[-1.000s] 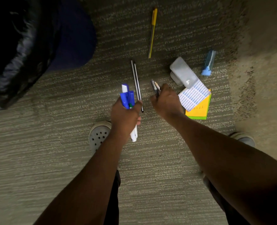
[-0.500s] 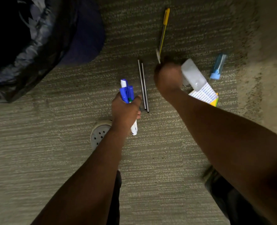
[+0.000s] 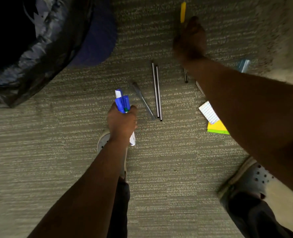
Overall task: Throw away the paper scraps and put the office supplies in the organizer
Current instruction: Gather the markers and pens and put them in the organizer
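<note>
Basically left hand (image 3: 122, 121) fists a bundle of blue-capped white markers (image 3: 122, 103), collecting supplies for one trip. Right hand (image 3: 190, 40) sits over the yellow plastic pen (image 3: 183, 12) on the carpet floor (image 3: 73, 152); grip blurred, can't tell. Organizer not visible.

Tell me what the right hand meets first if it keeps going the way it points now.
The yellow pen. The right hand points up the carpet toward it, its fingertips apparently at the pen's near end. Motion blur hides whether they already touch.
</note>
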The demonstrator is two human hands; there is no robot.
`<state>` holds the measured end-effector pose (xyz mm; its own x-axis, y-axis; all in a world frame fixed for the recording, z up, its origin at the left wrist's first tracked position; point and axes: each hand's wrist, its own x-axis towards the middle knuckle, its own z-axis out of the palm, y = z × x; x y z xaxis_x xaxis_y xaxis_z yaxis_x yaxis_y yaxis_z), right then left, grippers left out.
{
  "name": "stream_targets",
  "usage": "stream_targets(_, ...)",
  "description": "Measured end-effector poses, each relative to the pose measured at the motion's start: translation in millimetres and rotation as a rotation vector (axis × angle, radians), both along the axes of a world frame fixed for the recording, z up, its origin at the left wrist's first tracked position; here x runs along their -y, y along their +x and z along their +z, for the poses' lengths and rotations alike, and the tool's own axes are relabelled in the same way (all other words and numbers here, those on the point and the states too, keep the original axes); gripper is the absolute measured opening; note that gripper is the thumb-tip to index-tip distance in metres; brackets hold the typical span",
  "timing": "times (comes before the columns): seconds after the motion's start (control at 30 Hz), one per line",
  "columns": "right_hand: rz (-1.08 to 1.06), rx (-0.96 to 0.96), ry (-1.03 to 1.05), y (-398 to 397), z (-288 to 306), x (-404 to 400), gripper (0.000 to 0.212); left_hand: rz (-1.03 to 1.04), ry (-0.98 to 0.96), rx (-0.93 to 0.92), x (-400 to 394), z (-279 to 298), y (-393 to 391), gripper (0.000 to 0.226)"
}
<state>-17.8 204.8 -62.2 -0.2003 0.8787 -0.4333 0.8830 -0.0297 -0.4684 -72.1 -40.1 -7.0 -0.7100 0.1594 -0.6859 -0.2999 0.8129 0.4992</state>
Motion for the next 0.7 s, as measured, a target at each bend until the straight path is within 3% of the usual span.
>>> stream_targets(0.07, 0.176, 0.061, 0.107, -3, 11, 26, 0.056, 0.023, 0.013, 0.001, 2, 0, 0, 0.027)
stream_targets(0.17, 0.342, 0.148, 0.399, -1, 27, 72, 0.048, 0.045, 0.019, -0.015, 5, 1, 1, 0.028)
stream_targets(0.3, 0.294, -0.021, 0.061, -1, 34, 126, 0.032, 0.050, 0.011, -0.039, 7, 2, 3, 0.027)
stream_targets(0.4, 0.474, 0.112, -0.100, -1, 29, 161, 0.026, 0.063, 0.022, -0.051, 10, 1, 2, 0.026)
stream_targets(0.53, 0.642, 0.233, -0.097, 5, 23, 184, 0.033, 0.067, 0.021, -0.081, 16, 5, 1, 0.027)
stream_targets(0.7, 0.511, 0.259, -0.091, 13, 20, 180, 0.032, 0.036, 0.038, -0.121, 34, 22, 4, 0.026)
